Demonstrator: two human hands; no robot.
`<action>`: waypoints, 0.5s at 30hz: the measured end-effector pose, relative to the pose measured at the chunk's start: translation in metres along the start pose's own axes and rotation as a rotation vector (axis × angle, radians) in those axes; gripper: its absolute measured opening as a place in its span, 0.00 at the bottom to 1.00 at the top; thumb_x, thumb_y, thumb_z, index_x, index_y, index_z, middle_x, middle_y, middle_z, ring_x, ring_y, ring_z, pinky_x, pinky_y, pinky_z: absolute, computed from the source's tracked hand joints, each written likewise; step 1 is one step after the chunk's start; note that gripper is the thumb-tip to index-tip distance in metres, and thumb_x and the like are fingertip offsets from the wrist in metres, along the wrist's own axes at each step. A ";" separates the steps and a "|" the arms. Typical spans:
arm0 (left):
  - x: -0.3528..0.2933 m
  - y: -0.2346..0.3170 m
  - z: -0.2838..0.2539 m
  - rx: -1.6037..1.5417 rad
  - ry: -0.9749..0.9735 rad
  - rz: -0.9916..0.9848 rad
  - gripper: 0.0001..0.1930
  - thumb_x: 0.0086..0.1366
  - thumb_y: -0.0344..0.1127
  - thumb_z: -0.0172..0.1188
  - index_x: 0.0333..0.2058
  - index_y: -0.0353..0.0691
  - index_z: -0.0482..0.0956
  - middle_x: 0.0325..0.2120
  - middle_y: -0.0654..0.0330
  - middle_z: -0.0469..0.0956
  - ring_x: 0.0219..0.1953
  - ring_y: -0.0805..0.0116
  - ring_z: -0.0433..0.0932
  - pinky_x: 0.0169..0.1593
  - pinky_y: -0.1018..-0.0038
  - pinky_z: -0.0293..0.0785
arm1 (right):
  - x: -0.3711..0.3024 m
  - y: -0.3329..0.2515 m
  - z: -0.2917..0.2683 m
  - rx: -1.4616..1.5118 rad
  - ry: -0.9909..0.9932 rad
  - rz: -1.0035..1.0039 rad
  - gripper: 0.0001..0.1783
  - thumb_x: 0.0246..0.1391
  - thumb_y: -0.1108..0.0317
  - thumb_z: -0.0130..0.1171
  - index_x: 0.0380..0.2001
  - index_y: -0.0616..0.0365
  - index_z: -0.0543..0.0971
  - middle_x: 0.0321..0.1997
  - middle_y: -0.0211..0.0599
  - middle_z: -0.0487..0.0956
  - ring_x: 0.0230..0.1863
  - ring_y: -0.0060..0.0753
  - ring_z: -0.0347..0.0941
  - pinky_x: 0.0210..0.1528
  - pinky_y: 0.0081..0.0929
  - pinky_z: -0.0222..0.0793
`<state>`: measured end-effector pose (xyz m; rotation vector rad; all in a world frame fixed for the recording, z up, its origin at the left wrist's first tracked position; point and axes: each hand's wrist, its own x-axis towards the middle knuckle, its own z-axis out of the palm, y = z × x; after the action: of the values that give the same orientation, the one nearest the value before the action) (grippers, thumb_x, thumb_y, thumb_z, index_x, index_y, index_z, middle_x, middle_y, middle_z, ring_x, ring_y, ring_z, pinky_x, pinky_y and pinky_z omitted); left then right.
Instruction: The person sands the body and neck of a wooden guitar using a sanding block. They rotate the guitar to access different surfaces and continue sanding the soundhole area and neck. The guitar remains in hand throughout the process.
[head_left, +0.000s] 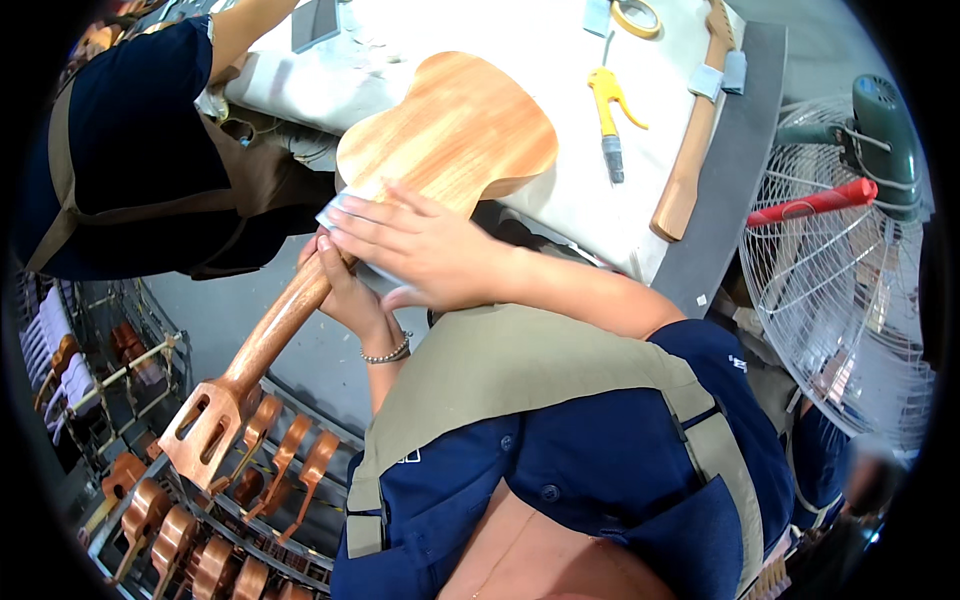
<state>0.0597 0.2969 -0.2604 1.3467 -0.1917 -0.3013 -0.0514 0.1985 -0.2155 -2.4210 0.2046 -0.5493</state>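
1. Right hand [425, 248]: we press it flat, fingers spread and nearly straight, on a pale sheet of sandpaper [345, 212] laid where the neck meets the body, centre of the frame. It pins the sheet rather than closing round it.

2. Left hand [345, 290]: we have it curled round the neck from below, just under the right hand. A beaded bracelet [387, 352] sits on the wrist.

3. Ukulele [450, 140]: unfinished, no strings or fittings visible. The light wooden body lies on the edge of the padded bench, upper centre; the darker neck [275, 335] runs down and left to the slotted headstock [205, 430], which hangs free over the rack at lower left.

4. Progress, as we judge it: the body looks smooth and even, the sheet sits at the neck joint, so work appears to be at that joint. How much of the neck remains to rub down, we cannot tell from 1 view.

5. Bench [560, 200], cloth-covered, upper centre: a yellow air blow gun [607, 105], a roll of tape [636, 16] and 1 loose neck [690, 150] at upper right.

6. Rack [230, 520], lower left: a row of further necks and headstocks.

7. Surroundings: a co-worker's torso in an apron [130, 170] at upper left; a caged fan [830, 250] at right.
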 end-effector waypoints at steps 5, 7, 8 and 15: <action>0.001 0.004 0.009 -0.049 -0.021 0.032 0.08 0.64 0.34 0.53 0.37 0.38 0.67 0.41 0.49 0.75 0.46 0.57 0.75 0.53 0.65 0.71 | -0.095 0.107 -0.031 -0.202 0.049 0.556 0.38 0.53 0.54 0.47 0.64 0.61 0.51 0.69 0.47 0.49 0.70 0.44 0.41 0.68 0.49 0.32; 0.002 0.003 0.008 -0.048 -0.045 0.040 0.08 0.64 0.34 0.53 0.37 0.38 0.67 0.42 0.49 0.75 0.46 0.57 0.75 0.53 0.64 0.71 | -0.108 0.139 -0.039 -0.164 0.046 0.710 0.37 0.60 0.46 0.30 0.66 0.55 0.44 0.71 0.41 0.43 0.72 0.40 0.32 0.67 0.51 0.18; 0.002 0.005 0.012 -0.064 -0.050 0.034 0.09 0.64 0.32 0.52 0.39 0.36 0.65 0.40 0.48 0.75 0.44 0.58 0.75 0.54 0.63 0.70 | -0.104 0.138 -0.036 -0.229 0.004 0.743 0.38 0.59 0.45 0.31 0.66 0.56 0.44 0.71 0.41 0.43 0.72 0.39 0.31 0.67 0.51 0.17; 0.009 0.004 0.007 -0.098 -0.045 -0.018 0.08 0.64 0.32 0.52 0.38 0.37 0.66 0.39 0.48 0.75 0.44 0.58 0.76 0.54 0.63 0.69 | -0.097 0.090 -0.016 -0.244 0.032 0.479 0.38 0.58 0.47 0.37 0.64 0.59 0.48 0.69 0.46 0.47 0.71 0.42 0.37 0.66 0.55 0.22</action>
<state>0.0663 0.2883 -0.2549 1.2458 -0.2003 -0.3520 -0.1462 0.1459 -0.2919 -2.4684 0.8823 -0.3576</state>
